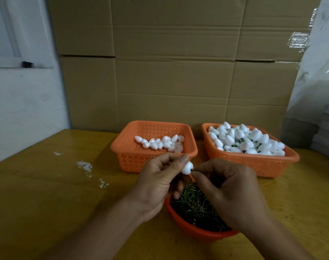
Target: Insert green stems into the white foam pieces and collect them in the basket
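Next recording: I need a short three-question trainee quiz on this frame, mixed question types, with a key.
1. True or false: the left hand holds a white foam piece.
2. Which container holds the loose green stems?
A. the left orange basket
B. the right orange basket
C. the round orange bowl
3. Fill in: the right hand pinches a green ____ at the foam piece's end.

Key: 1 true; 2 C; 3 stem.
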`<state>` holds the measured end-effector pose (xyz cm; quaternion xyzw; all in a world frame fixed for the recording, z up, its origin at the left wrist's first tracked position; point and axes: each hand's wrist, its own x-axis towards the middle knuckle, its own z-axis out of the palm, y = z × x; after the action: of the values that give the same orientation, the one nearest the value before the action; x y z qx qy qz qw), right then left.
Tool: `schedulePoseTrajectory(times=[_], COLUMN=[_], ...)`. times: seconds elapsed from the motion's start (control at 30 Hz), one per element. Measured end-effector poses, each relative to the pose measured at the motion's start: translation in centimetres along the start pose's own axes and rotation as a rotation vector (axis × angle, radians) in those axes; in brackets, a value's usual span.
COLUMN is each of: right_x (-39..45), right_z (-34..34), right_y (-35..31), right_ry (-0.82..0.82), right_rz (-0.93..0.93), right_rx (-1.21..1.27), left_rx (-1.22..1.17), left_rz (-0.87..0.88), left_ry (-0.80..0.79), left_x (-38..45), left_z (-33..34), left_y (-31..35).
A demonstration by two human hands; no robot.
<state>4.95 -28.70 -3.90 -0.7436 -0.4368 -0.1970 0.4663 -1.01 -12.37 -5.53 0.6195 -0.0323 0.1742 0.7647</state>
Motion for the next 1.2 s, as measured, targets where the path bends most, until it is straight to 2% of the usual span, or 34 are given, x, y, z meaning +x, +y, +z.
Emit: schedulePoseTrajectory(times=[0.3,0.57,0.9,1.2], right_x=[-0.1,0.0,0.0,-0.2], right_z=[0.5,0.4,0.5,1.0], right_y=[0.2,0.6,0.1,0.5], right_ry=[-0.006,0.029,0.029,0.034], right_rz=[0.046,0.069,0.025,0.048], right_rx=[-0.035,0.055,0.064,0.156], left_rx=[0.095,0.010,0.351,0.432], left_rz=[0.107,0.080,0.247,0.284], left_ry=[0.043,-0.046,0.003,-0.027], left_x=[0.1,0.1,0.2,0.0], left_z=[0.0,-0.3,-0.2,-0.1], left_y=[-0.3,-0.4,-1.2,-1.0])
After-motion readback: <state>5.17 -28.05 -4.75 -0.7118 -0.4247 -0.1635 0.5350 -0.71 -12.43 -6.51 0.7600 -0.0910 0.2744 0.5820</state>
